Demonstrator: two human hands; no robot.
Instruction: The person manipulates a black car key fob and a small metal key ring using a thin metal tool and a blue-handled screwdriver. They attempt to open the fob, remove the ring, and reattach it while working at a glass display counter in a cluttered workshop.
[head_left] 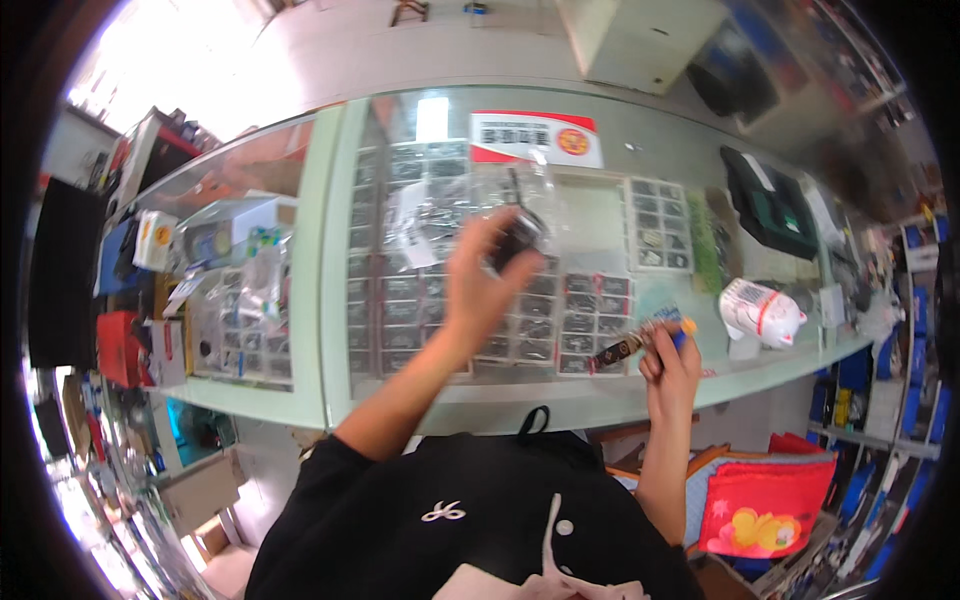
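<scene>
Over the glass counter [480, 395], my left hand [485, 290] reaches forward, its thumb and fingers curled around a small dark rounded object [515, 240]. Motion blurs that object, and its exact kind is unclear. A clear plastic bag [540, 190] lies just beyond it on the glass. My right hand [670, 365], closer to the counter's near edge, is closed on a brown patterned key strap [615, 352] that sticks out to the left. At the same fingers shows a small blue piece with a yellow-orange end [687, 328], partly hidden by them.
Trays of small dark parts [600, 310] sit under the glass. A red-and-white sign [537, 137] lies toward the far edge. To the right are a white cat-shaped figure [762, 312] and a dark green-black case [770, 205]. A second display case [240, 300] adjoins on the left.
</scene>
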